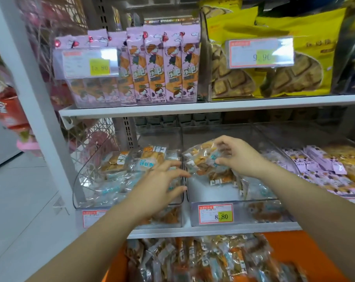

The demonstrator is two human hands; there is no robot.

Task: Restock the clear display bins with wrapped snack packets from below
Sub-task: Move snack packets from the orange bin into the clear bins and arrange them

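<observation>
Bottom edge of frame: orange plastic crate (298,249) heaped with clear-wrapped orange-and-brown snack packets (213,261). This stock sits below the lower shelf.

Lower centre: left hand (162,186), fingers straight and spread, holding nothing, over the right front corner of the left clear plastic bin (79,180). There is motion blur, so I cannot tell whether it touches the packets beneath. That bin holds a loose layer of wrapped packets with blue-and-white labels (131,159).

Centre: right hand (238,157), fingers (223,142) and thumb curled, pinching a bunch of clear-wrapped snack packets (203,161). The bunch is held above the middle clear plastic bin (239,218), just right of the divider between the two bins. A few packets lie in that bin. Its front carries a red-bordered price label with a yellow patch (215,213), reading 8.80.

Right of frame: a third bin of small lilac wrapped packets (325,167).

Above: white shelf board (192,108). Upper left, pink cartons printed with a cartoon figure (164,64), upright in a row inside a clear bin. Upper right, yellow bags showing waffle-pattern biscuits (284,78), with a label reading 9.90 (261,52) in front.
</observation>
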